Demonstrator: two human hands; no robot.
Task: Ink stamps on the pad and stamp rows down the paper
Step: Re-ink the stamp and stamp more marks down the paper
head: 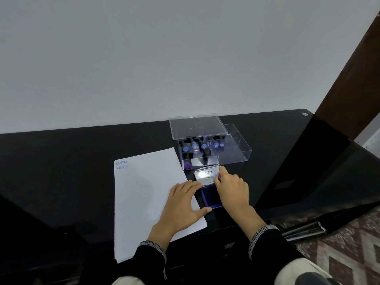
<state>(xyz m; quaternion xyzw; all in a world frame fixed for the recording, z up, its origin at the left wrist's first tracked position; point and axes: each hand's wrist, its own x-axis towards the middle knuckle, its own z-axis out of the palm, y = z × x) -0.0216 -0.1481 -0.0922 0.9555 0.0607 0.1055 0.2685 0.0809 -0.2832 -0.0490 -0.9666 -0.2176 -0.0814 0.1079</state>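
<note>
Clear box [236,153] holds blue-capped stamps [203,146] in compartments.

A plain white wall [164,58] rises behind a glossy black desk [61,161]. A brown wooden door frame [353,75] stands at right, above patterned floor tiles [349,254].

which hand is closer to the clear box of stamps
The right hand. It is at the ink pad's open lid, just in front of the clear box. The left hand lies further back, flat on the paper's right edge, thumb by the pad.
</note>
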